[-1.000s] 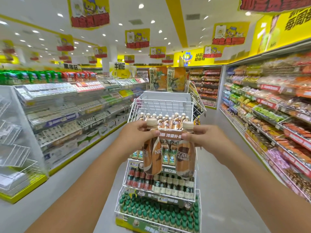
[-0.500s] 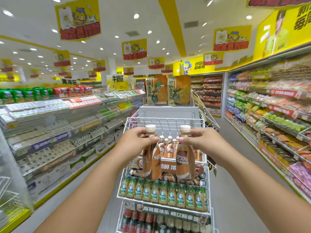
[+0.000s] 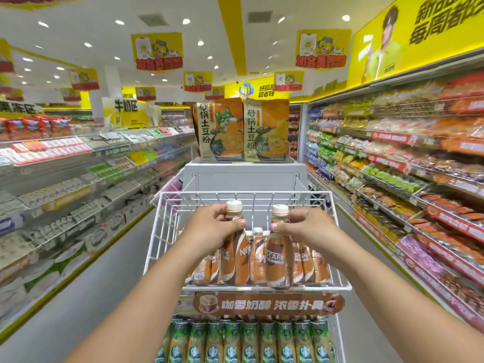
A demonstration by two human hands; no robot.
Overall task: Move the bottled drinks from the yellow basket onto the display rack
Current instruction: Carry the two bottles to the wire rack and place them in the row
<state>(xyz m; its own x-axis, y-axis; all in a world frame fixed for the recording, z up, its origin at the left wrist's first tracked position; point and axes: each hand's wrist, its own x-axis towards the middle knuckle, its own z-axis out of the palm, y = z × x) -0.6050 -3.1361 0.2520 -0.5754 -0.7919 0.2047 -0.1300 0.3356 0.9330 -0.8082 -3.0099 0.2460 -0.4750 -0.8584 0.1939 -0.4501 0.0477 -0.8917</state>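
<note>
Shelves [image 3: 392, 158] of packaged goods flank a white wire display rack [image 3: 167, 221]. Above its top tier, already part-filled with coffee bottles [image 3: 309, 260], left hand [image 3: 209, 229] grips one bottle [image 3: 235, 258] and right hand [image 3: 309, 229] grips another [image 3: 279, 260]. Green-capped bottles [image 3: 248, 341] fill the tier below.

Premises: retail shop, supermarket type. Evidence: long aisle shelves [image 3: 408, 163] stocked with packaged snacks and fronted by price strips; white wire display rack [image 3: 167, 231] carrying rows of bottled drinks [image 3: 309, 260]; yellow promotional banners [image 3: 156, 51] hung from a ceiling of recessed spotlights; grey aisle floor [image 3: 86, 292].
</note>
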